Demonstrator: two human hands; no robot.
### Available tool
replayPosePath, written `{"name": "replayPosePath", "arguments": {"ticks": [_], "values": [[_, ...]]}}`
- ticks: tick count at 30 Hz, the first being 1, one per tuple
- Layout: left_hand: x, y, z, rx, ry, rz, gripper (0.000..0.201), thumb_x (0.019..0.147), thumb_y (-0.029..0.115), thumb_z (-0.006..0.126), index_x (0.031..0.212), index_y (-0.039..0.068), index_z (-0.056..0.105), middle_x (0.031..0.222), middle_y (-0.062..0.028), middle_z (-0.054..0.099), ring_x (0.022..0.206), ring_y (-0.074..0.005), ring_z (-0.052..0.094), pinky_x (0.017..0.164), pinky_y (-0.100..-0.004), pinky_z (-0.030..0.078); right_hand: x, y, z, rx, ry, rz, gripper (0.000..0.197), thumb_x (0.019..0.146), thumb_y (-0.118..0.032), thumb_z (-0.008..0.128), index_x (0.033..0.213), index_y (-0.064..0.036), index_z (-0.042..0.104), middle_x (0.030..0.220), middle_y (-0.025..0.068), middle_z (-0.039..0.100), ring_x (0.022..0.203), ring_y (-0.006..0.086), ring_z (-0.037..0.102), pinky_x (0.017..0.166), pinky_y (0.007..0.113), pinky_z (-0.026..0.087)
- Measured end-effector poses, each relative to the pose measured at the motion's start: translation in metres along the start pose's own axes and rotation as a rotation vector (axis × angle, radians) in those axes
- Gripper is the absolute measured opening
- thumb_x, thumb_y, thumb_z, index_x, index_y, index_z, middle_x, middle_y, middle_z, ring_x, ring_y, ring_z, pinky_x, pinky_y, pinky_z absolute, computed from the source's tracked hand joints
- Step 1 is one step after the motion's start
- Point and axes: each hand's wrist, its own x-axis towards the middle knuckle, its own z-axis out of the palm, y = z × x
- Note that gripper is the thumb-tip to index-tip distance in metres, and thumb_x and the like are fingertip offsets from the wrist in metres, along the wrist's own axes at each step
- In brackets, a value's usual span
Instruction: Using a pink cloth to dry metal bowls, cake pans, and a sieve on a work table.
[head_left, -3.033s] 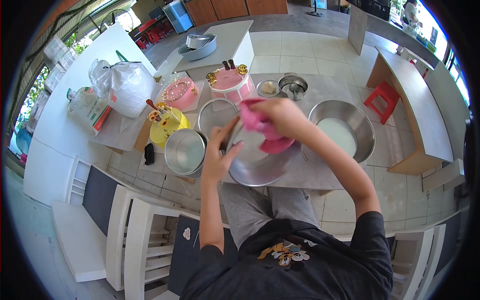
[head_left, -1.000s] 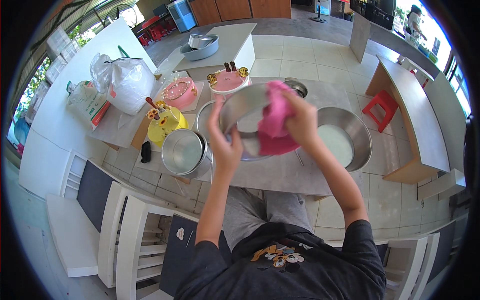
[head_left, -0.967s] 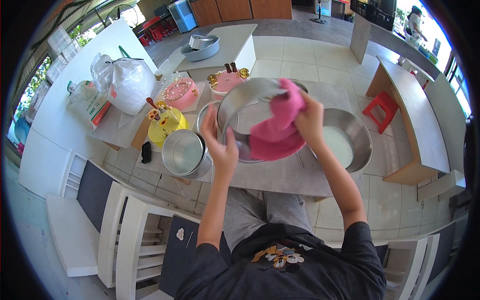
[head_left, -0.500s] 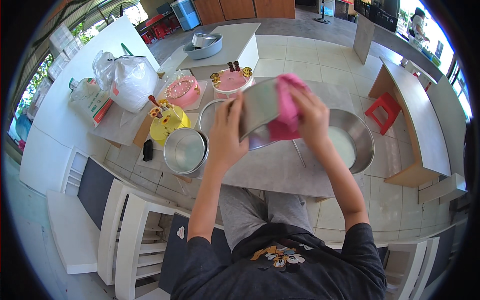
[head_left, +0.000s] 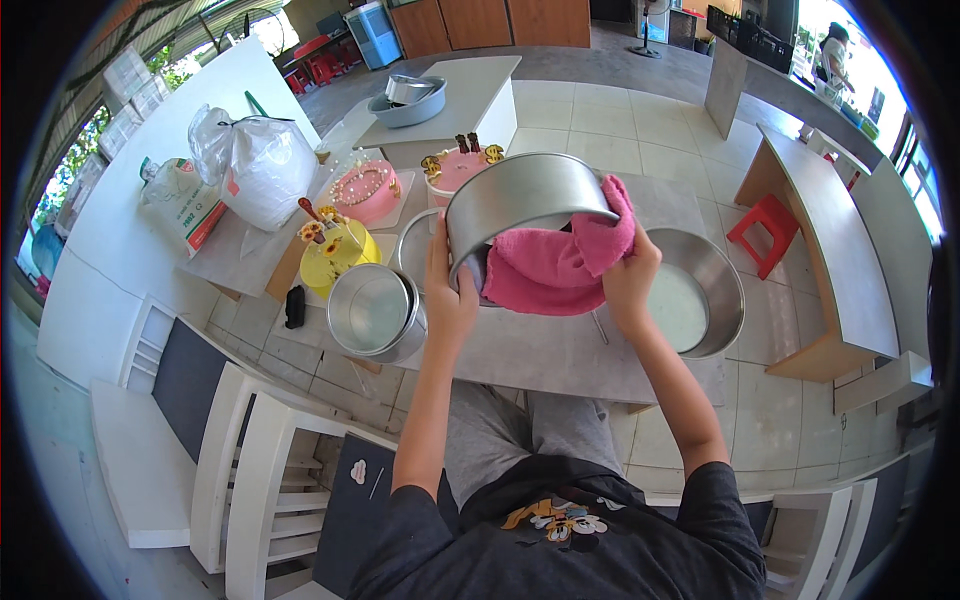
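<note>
A round metal cake pan [head_left: 530, 195] is held tilted above the table, its side wall facing up and its opening toward me. My left hand [head_left: 450, 295] is closed on the pan's left rim. A pink cloth [head_left: 560, 265] is bunched at the pan's right edge and spreads across its opening. My right hand [head_left: 632, 285] is closed on that cloth at the right rim, its fingertips partly hidden. Left of my left forearm stand nested metal pans [head_left: 368, 310]. A wide steel bowl [head_left: 715, 295] is to the right of my right hand.
Behind the pans are a yellow cake [head_left: 340, 255], a pink cake with pearls [head_left: 368, 190] and another pink cake [head_left: 458, 172]. A small black object [head_left: 294, 307] lies at the table's left. White plastic bags [head_left: 265, 165] stand farther left. White chairs [head_left: 250, 470] flank me.
The cake pan has turned, so its wall now faces up and its opening toward me. The pink cloth has swung from the right side to across the opening. Both hands have kept their hold.
</note>
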Motion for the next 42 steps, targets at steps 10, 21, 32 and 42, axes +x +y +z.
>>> {"name": "replayPosePath", "arguments": {"ticks": [10,21,32,42], "values": [[0.031,0.032,0.015,0.274,-0.163,0.369,0.06,0.066,0.001,0.06,0.124,0.003,0.044,0.113,-0.0143,0.048,0.104,-0.0302,0.047,0.088,-0.0375,0.037,-0.01,-0.025,0.024,-0.388,-0.326,-0.625,0.037,0.061,-0.001,0.057,0.097,-0.0063,0.06,0.103,0.0135,0.059,0.089,0.0308,0.059,0.073,0.038,0.049],[0.001,0.018,0.029,-1.174,0.188,-0.62,0.036,0.093,0.028,0.038,0.11,-0.003,0.047,0.103,-0.0146,0.058,0.091,-0.0221,0.059,0.078,-0.0329,0.048,-0.028,-0.02,0.008,-0.185,-0.429,-0.772,0.041,0.057,-0.005,0.061,0.098,-0.0056,0.061,0.1,0.0147,0.059,0.093,0.0317,0.059,0.08,0.038,0.048],[-0.021,0.01,0.07,-0.441,0.075,-0.164,0.021,0.093,0.018,0.037,0.099,0.0,0.047,0.082,-0.0072,0.052,0.077,-0.016,0.05,0.066,-0.0301,0.039,-0.029,-0.038,0.008,0.076,-0.341,-0.408,0.073,0.068,-0.037,0.065,0.128,-0.0055,0.039,0.128,0.0236,0.037,0.125,0.0392,0.029,0.101,0.044,0.027],[-0.033,0.071,0.04,-0.069,-0.131,0.069,0.007,0.085,0.004,0.045,0.089,-0.001,0.049,0.057,-0.0166,0.049,0.05,-0.0325,0.052,0.046,-0.0354,0.038,0.075,-0.052,0.014,-0.2,-0.605,0.235,0.025,0.083,-0.012,0.042,0.101,-0.0017,0.055,0.085,0.0213,0.059,0.08,0.0327,0.059,0.071,0.039,0.045]]}}
